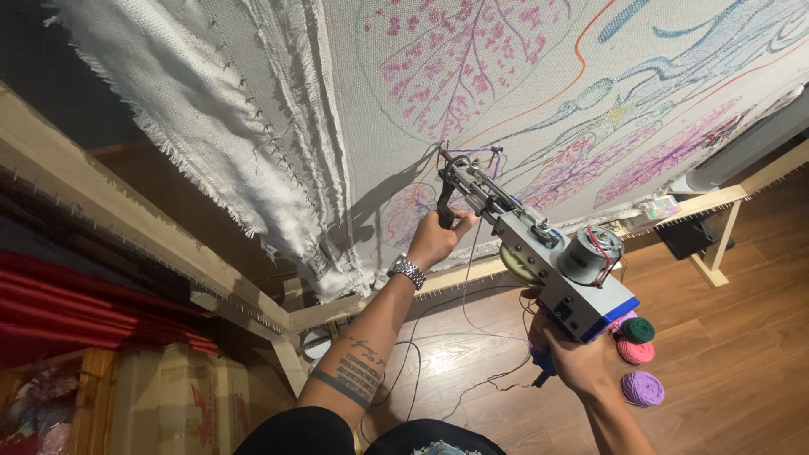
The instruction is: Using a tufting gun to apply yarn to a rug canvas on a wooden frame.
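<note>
1. A tufting gun (539,253) sat right of the frame's centre, its needle end pressed to the stretched cloth (522,101) near mid-frame.
2. The left hand (438,238) had its grip clamped around the gun's black front handle, a metal watch (409,271) on the wrist and a tattooed forearm running down to the lower centre.
3. The right hand (573,354) had its grip closed on the blue rear handle under the grey body, at lower right.
4. The cloth carried pink, purple and blue leaf and vein outlines; its frayed white edge (211,135) hung on the wooden frame (126,219) at upper left.
5. Three yarn balls lay on the wooden floor (742,354) at lower right, just beside the gun's rear: green (639,329), pink (636,351) and purple (643,388).
6. Thin cords trailed across the floor below the gun.
</note>
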